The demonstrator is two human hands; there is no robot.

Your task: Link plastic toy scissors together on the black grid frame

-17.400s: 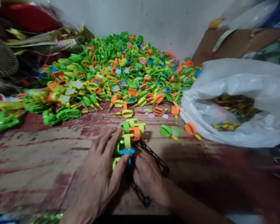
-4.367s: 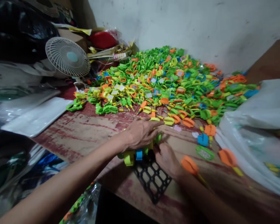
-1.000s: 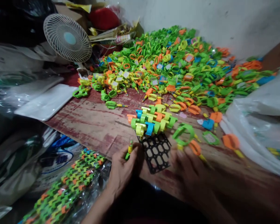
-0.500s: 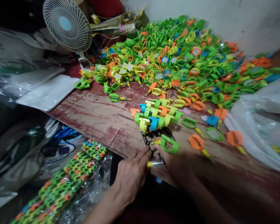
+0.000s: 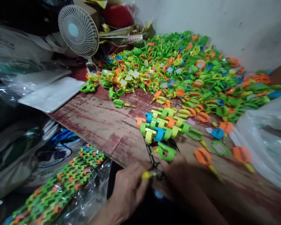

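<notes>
My right hand [image 5: 174, 167] grips a green plastic ring-shaped piece [image 5: 166, 152] with a short yellow stem, just over a black openwork rack [image 5: 152, 153]. My left hand [image 5: 130, 179] is closed at the rack's near left side, its fingertips at a yellow-tipped stick [image 5: 147, 174]; motion blurs the grip. The stick's far end is smeared near a dark part of the rack. Rows of green, yellow, orange and blue ring pieces [image 5: 164, 125] stand packed together on the rack's far end. Right of my right hand lies an orange ring piece [image 5: 202, 156] with a yellow stem.
A big heap of similar coloured pieces [image 5: 178, 68] covers the back of the worn table [image 5: 100, 125]. A white fan [image 5: 78, 31] and a white tray [image 5: 52, 93] are at left. A plastic bag [image 5: 259, 131] stands at right. Filled strips [image 5: 61, 184] lie below the table's left edge.
The view has shifted, so the table appears lower and further right. The yellow-tipped stick between my hands has tilted and moved by my left fingers. My right hand keeps the green piece.
</notes>
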